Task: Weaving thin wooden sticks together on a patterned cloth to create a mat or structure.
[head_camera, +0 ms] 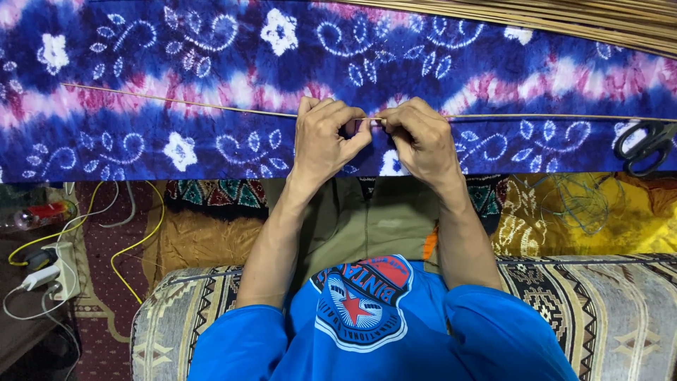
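A long thin bamboo-coloured stick (176, 103) lies across a blue, purple and pink tie-dye cloth (211, 70) with white flower patterns. My left hand (326, 137) and my right hand (419, 137) meet at the middle of the stick, fingers curled and pinching it close together. The stick runs on to the right (564, 117) past my right hand. The bit between my fingertips is mostly hidden.
Black-handled scissors (645, 144) lie on the cloth at the right edge. A bundle of similar sticks (599, 17) sits at the top right. A patterned cushion (620, 310) is at my lap. Yellow cables and a power strip (53, 271) lie at the lower left.
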